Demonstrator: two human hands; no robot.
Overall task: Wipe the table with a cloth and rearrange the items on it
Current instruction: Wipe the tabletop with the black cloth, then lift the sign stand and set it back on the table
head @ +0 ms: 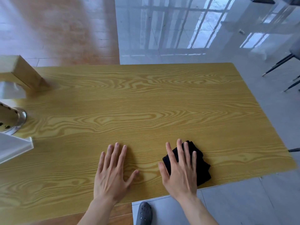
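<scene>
A folded black cloth (201, 166) lies on the yellow wood-grain table (146, 103), near its front right edge. My right hand (180, 171) rests flat on the cloth with fingers spread, covering its left part. My left hand (113, 172) lies flat on the bare tabletop just left of it, fingers apart, holding nothing. At the table's left edge stand a wooden box (22, 72) with white tissue (11, 90), a metal perforated holder (11, 119) and a white clear-sided container (14, 148).
Thin black chair legs (279, 65) stand on the glossy grey tile floor to the right of the table. A dark clog shoe (143, 213) shows below the table's front edge. The floor to the far left is reddish wood.
</scene>
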